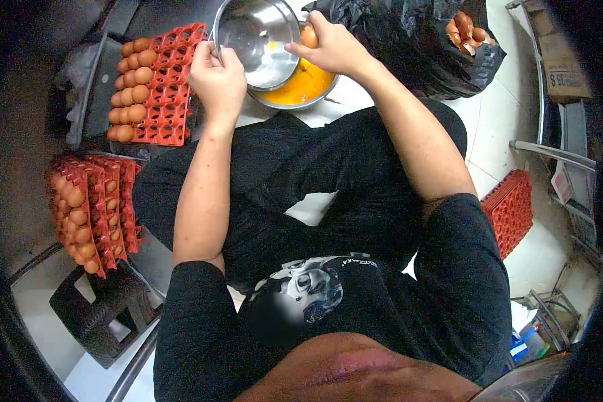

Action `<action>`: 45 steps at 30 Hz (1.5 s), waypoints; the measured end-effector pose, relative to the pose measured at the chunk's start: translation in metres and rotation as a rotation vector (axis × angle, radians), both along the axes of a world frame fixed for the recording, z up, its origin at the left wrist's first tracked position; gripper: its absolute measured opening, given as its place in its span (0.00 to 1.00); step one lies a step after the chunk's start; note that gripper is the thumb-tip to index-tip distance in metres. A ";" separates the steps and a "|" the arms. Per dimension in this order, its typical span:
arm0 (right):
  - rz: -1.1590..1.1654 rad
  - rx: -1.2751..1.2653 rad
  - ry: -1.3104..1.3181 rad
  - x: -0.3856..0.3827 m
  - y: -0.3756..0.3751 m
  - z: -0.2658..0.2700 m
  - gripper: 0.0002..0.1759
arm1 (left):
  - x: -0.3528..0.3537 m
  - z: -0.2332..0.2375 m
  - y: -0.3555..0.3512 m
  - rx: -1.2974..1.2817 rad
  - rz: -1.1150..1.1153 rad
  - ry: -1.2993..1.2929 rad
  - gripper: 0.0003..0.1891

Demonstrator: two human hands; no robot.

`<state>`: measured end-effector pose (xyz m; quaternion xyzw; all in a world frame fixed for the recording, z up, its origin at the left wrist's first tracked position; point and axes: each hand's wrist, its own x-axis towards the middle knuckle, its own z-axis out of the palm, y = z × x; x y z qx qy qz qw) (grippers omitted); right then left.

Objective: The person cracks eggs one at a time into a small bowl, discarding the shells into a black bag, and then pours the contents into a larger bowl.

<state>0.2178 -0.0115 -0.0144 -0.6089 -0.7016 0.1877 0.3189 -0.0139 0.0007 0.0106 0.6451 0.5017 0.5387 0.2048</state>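
Observation:
My left hand (218,84) grips the rim of a shiny steel bowl (251,37), tilted so that its inside faces me. A small yellow spot shows on its inner wall. Near the bowl's right rim, my right hand (338,50) is closed around a brown egg (309,37), with the thumb pointing toward the bowl. Below and partly hidden by the tilted bowl is a second metal bowl (300,106) holding orange-yellow raw egg. To the left of my left hand lies a red egg tray (174,90) with rows of brown eggs (132,87) along its left side.
A black plastic bag (415,60) with broken eggshells (467,32) stands at the upper right. Stacked trays full of eggs (90,211) lean at the left above a black plastic stool (104,315). Red trays (509,211) are stacked on the tiled floor at right, near a metal rack (556,154).

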 end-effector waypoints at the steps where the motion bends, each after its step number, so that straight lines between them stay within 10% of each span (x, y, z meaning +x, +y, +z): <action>1: -0.046 -0.020 0.011 -0.002 0.003 -0.004 0.39 | -0.001 0.000 0.001 -0.044 0.013 -0.044 0.07; 8: -0.357 0.041 0.053 0.027 -0.010 0.059 0.45 | -0.004 -0.024 0.021 -0.093 0.002 -0.240 0.04; 11: -0.616 0.134 0.284 0.091 -0.028 0.109 0.24 | 0.000 -0.011 0.011 -0.219 0.042 -0.252 0.06; 12: -0.504 0.563 -0.346 0.150 -0.030 0.115 0.17 | -0.003 -0.015 0.014 -0.217 0.057 -0.269 0.06; 13: -0.588 0.605 -0.351 0.176 -0.036 0.124 0.20 | -0.004 -0.023 0.020 -0.206 0.083 -0.137 0.06; 17: -0.613 -0.076 -0.161 0.306 -0.020 0.102 0.33 | 0.002 -0.015 0.016 -0.170 0.115 -0.057 0.05; 21: -0.614 -0.909 -0.058 0.255 -0.050 0.156 0.68 | 0.004 -0.008 0.012 -0.153 0.117 -0.012 0.05; 27: -0.324 -0.421 -0.286 0.251 -0.026 0.194 0.53 | 0.005 -0.015 0.017 -0.215 0.100 -0.032 0.07; 34: -0.151 0.075 -0.402 0.069 0.050 0.203 0.35 | 0.017 -0.023 0.012 -0.164 0.194 -0.118 0.16; 42: 0.564 0.324 -0.766 -0.222 0.073 0.117 0.49 | 0.030 -0.032 0.016 -0.397 -0.008 0.030 0.21; 45: 0.624 0.072 -0.565 -0.300 0.068 0.111 0.30 | 0.025 -0.050 -0.001 0.096 -0.090 -0.382 0.18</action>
